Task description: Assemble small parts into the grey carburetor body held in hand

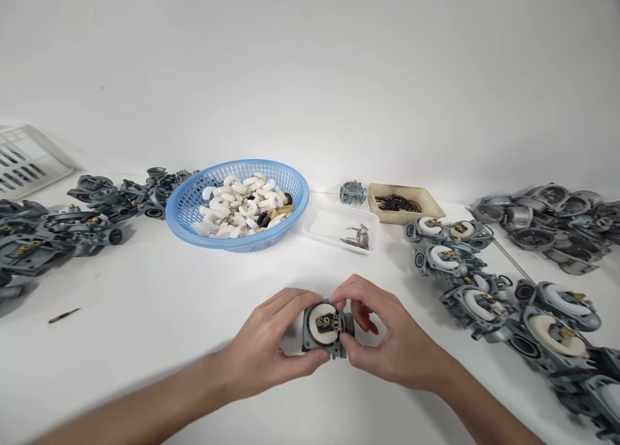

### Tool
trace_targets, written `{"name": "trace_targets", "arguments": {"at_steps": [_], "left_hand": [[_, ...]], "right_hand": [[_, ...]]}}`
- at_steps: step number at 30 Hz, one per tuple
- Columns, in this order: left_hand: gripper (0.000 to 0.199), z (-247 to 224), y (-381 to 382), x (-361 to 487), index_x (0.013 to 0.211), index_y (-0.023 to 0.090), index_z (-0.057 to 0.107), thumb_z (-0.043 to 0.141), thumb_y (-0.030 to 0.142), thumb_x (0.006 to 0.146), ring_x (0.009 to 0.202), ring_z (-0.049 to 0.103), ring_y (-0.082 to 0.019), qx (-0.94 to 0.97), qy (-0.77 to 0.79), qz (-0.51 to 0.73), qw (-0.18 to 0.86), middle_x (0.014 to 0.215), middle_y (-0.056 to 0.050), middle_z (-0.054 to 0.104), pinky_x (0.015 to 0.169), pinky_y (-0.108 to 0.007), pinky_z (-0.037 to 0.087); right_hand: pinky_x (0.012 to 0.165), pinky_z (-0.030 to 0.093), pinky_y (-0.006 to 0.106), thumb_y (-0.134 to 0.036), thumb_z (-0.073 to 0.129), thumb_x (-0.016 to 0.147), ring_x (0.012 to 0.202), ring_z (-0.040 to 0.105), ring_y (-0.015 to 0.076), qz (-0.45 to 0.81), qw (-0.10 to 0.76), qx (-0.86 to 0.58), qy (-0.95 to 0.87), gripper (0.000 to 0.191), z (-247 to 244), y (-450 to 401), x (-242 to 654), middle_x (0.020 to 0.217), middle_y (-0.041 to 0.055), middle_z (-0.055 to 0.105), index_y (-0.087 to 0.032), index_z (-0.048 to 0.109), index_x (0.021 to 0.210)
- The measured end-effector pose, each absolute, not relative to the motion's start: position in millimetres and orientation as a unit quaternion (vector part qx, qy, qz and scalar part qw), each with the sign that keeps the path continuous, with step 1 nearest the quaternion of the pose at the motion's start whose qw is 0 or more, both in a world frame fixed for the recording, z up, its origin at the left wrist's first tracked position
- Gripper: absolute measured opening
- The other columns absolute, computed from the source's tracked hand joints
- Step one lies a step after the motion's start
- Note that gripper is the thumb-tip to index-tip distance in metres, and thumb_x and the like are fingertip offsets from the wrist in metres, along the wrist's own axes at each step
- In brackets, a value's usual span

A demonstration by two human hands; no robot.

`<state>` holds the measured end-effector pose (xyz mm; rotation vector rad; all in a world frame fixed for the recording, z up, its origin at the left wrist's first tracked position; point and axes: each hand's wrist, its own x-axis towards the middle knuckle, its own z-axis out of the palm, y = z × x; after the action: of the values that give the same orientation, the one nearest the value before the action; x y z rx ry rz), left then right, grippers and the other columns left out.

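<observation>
A grey metal carburetor body (309, 341) rests on the white table at the lower middle, its open face up. A white C-shaped float (317, 332) lies inside it around brass parts. My left hand (274, 341) grips the body from the left, fingers at its top edge and thumb at its lower edge. On the other side, my right hand (382, 332) has its fingertips at the body's upper right and its thumb against the right side, near the float's hinge. Whether a small part is between those fingertips is too small to tell.
Behind stand a blue basket (237, 243) of floats, a clear tray (324, 228) of small metal pieces and a cream tray (431, 206) of black rings. Carburetor bodies (484, 303) crowd the right; others (29, 251) lie left, near a thin tool (64, 315).
</observation>
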<state>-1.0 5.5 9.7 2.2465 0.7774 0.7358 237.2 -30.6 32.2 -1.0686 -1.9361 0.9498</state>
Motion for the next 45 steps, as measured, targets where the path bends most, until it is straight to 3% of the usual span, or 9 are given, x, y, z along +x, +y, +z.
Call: {"name": "trace_targets", "arguments": {"at_steps": [13, 21, 29, 45], "left_hand": [[0.053, 9.5, 6.0, -0.4, 0.134, 0.029, 0.054, 0.076, 0.029, 0.086, 0.110, 0.066, -0.023, 0.852, 0.291, 0.284, 0.331, 0.123, -0.006, 0.068, 0.094, -0.034, 0.056], [0.072, 6.9, 5.3, -1.5, 0.134, 0.031, 0.050, 0.081, 0.020, 0.070, 0.109, 0.065, -0.023, 0.853, 0.302, 0.279, 0.321, 0.123, -0.003, 0.065, 0.093, -0.034, 0.054], [0.058, 8.7, 5.4, -1.1, 0.132, 0.030, 0.052, 0.076, 0.023, 0.080, 0.111, 0.064, -0.022, 0.852, 0.303, 0.275, 0.328, 0.124, -0.003, 0.065, 0.095, -0.033, 0.054], [0.058, 10.5, 6.6, -1.2, 0.135, 0.030, 0.053, 0.076, 0.023, 0.081, 0.113, 0.064, -0.022, 0.851, 0.300, 0.268, 0.338, 0.126, -0.003, 0.065, 0.097, -0.033, 0.053]], "right_hand": [[0.060, 0.039, 0.026, -0.002, 0.060, 0.075, 0.066, 0.042, 0.0110, 0.380, 0.346, -0.424, -0.746, 0.049, 32.4, -30.0, 235.8, 0.099, -0.0028, 0.059, -0.030, 0.056, 0.116], [0.059, 0.038, 0.025, -0.002, 0.060, 0.076, 0.065, 0.042, 0.0101, 0.385, 0.342, -0.428, -0.743, 0.051, 31.2, -31.1, 236.3, 0.101, -0.0034, 0.058, -0.031, 0.056, 0.117], [0.059, 0.038, 0.026, -0.002, 0.060, 0.077, 0.065, 0.041, 0.0105, 0.383, 0.344, -0.426, -0.745, 0.052, 30.4, -31.3, 236.3, 0.100, -0.0037, 0.059, -0.032, 0.057, 0.119], [0.057, 0.038, 0.025, 0.000, 0.058, 0.077, 0.065, 0.040, 0.0108, 0.361, 0.359, -0.417, -0.753, 0.053, 29.9, -30.4, 235.0, 0.098, -0.0036, 0.059, -0.032, 0.058, 0.120]]}}
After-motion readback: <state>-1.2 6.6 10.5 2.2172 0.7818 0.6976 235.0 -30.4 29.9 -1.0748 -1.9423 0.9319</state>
